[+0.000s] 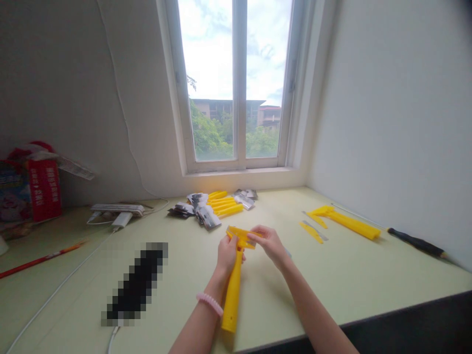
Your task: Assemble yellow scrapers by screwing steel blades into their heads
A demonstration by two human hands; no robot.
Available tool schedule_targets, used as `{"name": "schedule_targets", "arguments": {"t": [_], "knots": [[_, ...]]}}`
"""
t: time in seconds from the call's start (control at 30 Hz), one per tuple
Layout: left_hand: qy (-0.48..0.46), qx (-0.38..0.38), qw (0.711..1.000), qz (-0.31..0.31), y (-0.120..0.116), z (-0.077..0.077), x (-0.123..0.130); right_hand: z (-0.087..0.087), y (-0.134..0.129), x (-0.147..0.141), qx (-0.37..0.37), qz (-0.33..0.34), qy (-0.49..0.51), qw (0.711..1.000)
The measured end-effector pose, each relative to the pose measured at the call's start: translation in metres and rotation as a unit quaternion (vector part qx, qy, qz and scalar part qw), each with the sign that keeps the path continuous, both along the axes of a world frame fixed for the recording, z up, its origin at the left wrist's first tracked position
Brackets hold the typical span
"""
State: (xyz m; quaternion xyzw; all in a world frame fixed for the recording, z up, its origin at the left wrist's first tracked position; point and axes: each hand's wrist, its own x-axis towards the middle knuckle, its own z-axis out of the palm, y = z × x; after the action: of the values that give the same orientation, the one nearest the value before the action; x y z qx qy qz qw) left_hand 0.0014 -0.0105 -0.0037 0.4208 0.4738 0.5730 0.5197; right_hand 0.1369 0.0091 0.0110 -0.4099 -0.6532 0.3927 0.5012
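My left hand (pixel 227 255) is closed around the neck of a yellow scraper (pixel 233 295), just below its wide head. The scraper's handle points down toward the table's front edge. At the right end of the head, the fingers of my right hand (pixel 266 241) pinch the head where a thin grey blade shows. To the right lie a second yellow scraper (pixel 350 223) and a loose yellow piece (pixel 312 232) with a grey edge. Several yellow handles (pixel 228 209) and packets (pixel 208 216) are piled toward the window.
A screwdriver (pixel 416 242) with a black handle lies along the right wall. On the left are a power strip (pixel 118 210), a white cable, a red pencil-like stick (pixel 44 258) and a pixelated dark object (pixel 138 282). The table's front edge (pixel 405 307) runs below my right arm.
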Motion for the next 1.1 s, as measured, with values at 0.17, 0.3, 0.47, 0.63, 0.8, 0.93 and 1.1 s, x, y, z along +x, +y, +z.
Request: {"name": "schedule_targets", "arguments": {"t": [0.17,0.3,0.47,0.63,0.8,0.93,1.1], "knots": [[-0.012,-0.002,1.0,0.001,-0.001,0.002,0.0,-0.003,-0.002,-0.001,-0.064,0.079,0.024,0.994],[-0.024,-0.008,1.0,0.003,-0.002,0.004,0.0,-0.001,-0.007,-0.004,-0.156,0.156,0.087,0.971],[-0.025,-0.026,0.999,0.002,-0.004,0.004,0.002,0.0,-0.009,-0.007,-0.144,0.129,0.086,0.977],[-0.073,-0.054,0.996,-0.015,-0.002,0.003,0.001,0.004,-0.012,-0.01,-0.129,0.109,0.073,0.983],[-0.036,-0.044,0.998,0.016,0.006,0.004,-0.013,0.006,-0.012,-0.009,-0.118,0.074,0.051,0.989],[-0.004,-0.007,0.998,0.064,0.006,0.006,-0.023,0.005,-0.012,-0.009,-0.122,0.069,0.034,0.99],[-0.001,-0.023,0.995,0.095,0.004,0.005,-0.024,0.007,-0.014,-0.007,-0.113,0.089,0.011,0.99]]}}
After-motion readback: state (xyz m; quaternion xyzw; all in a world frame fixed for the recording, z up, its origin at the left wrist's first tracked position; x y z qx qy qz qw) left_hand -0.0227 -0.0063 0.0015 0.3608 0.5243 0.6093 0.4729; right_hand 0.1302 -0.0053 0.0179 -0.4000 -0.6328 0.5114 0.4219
